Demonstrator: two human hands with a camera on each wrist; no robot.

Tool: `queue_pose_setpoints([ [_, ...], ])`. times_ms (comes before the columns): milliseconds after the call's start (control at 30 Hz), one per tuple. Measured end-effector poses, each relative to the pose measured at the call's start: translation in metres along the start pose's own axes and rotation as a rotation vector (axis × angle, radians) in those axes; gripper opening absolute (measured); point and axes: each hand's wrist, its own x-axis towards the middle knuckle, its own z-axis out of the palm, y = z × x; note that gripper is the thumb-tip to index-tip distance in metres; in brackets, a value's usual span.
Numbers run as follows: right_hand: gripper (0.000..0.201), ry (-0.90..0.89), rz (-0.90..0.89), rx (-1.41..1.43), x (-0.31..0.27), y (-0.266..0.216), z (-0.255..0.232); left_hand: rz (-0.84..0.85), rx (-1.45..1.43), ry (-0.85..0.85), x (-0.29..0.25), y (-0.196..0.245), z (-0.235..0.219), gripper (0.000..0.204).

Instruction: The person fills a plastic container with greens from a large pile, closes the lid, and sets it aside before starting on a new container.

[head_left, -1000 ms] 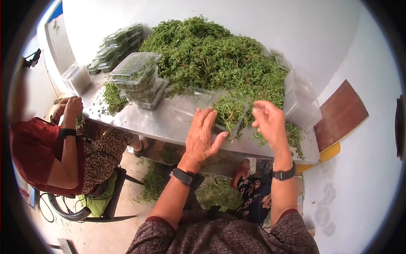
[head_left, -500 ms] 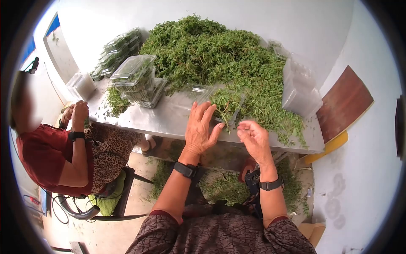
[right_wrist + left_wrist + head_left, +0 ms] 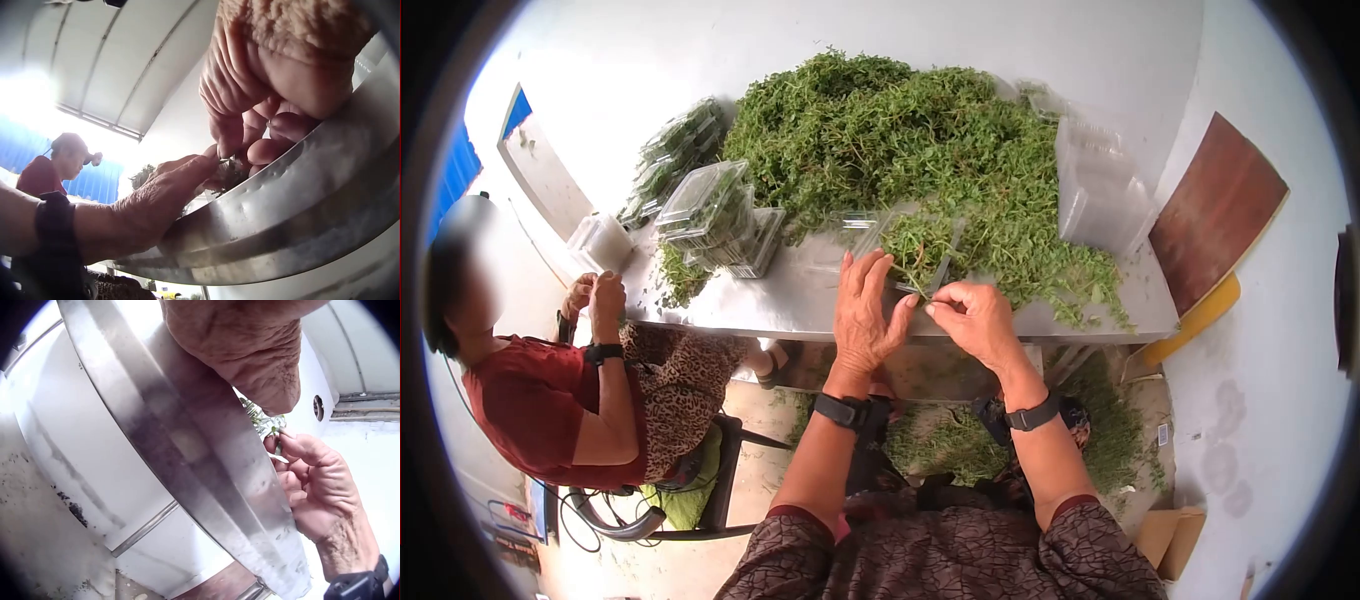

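In the head view, a clear plastic box (image 3: 945,268) with loose leafy greens (image 3: 915,240) lies near the front edge of the steel table. My left hand (image 3: 866,315) is at the box's left side, fingers straight and thumb stretched toward the right. Just beside that thumb, my right hand (image 3: 978,325) pinches a green sprig at the box's front. The left wrist view shows the sprig's leaves (image 3: 277,445) at the right thumb and fingertips. From the right wrist, the left hand (image 3: 165,197) reaches in close to the curled right fingers (image 3: 232,134).
A large heap of greens (image 3: 870,140) covers the table's back. Filled clear boxes (image 3: 705,215) are stacked at left, with more behind. Nested empty boxes (image 3: 1100,190) stand at right. Another person (image 3: 550,400) sits at left, working with both hands. Cut greens litter the floor (image 3: 945,450).
My right hand has come left and down from beside the heap to the box's front, and its fingertips have closed on a sprig. The left hand stays by the box. The head view has shifted.
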Motion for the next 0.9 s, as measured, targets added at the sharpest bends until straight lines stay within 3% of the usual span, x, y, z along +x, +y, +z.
queue_pose_setpoints([
  [33, 0.015, -0.032, 0.078, 0.063, 0.001, 0.000, -0.001, 0.004, 0.005, -0.004, 0.000, 0.000, 0.000, 0.051],
  [267, 0.016, -0.056, 0.045, 0.249, 0.000, 0.010, -0.006, 0.003, -0.037, 0.027, 0.000, 0.003, -0.001, 0.060],
  [333, 0.018, -0.052, 0.088, 0.420, -0.001, 0.005, -0.007, 0.010, -0.040, 0.012, -0.001, 0.003, -0.001, 0.060],
  [533, 0.020, -0.087, 0.136, 0.461, 0.005, -0.002, -0.011, 0.045, 0.010, -0.035, -0.002, 0.002, -0.002, 0.046],
  [900, 0.033, -0.006, 0.224, 0.534, 0.016, -0.004, 0.004, 0.023, 0.015, 0.033, -0.003, -0.003, 0.002, 0.026],
])
